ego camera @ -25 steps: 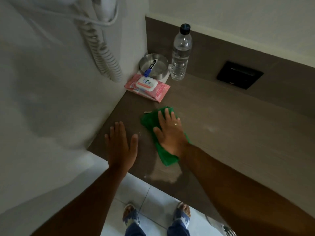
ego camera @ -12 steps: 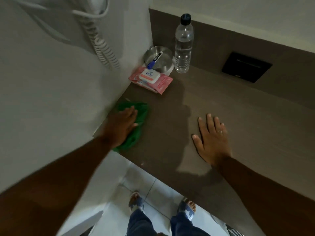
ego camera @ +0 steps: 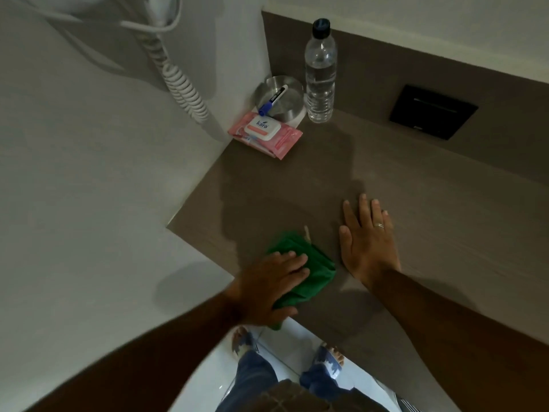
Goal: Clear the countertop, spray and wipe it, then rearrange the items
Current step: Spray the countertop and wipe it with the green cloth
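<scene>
A green cloth (ego camera: 312, 263) lies near the front edge of the brown countertop (ego camera: 430, 203). My left hand (ego camera: 267, 286) presses flat on the cloth, fingers spread over it. My right hand (ego camera: 367, 237) rests palm down on the bare counter just right of the cloth, a ring on one finger. In the back left corner sit a pink wet-wipes pack (ego camera: 266, 133), a steel ashtray (ego camera: 285, 99) with a blue-capped marker (ego camera: 271, 101) lying across it, and a clear water bottle (ego camera: 320, 72) standing upright.
A white wall (ego camera: 104, 188) bounds the counter on the left, with a coiled white cord (ego camera: 184, 84) hanging down it. A black wall plate (ego camera: 432, 111) sits in the brown backsplash. My feet in sandals stand on white floor tiles (ego camera: 297, 346) below the edge.
The cloth passed from my right hand to my left. My left hand has slid it from the wall-side edge rightward and toward the front edge. My right hand stays flat on the counter.
</scene>
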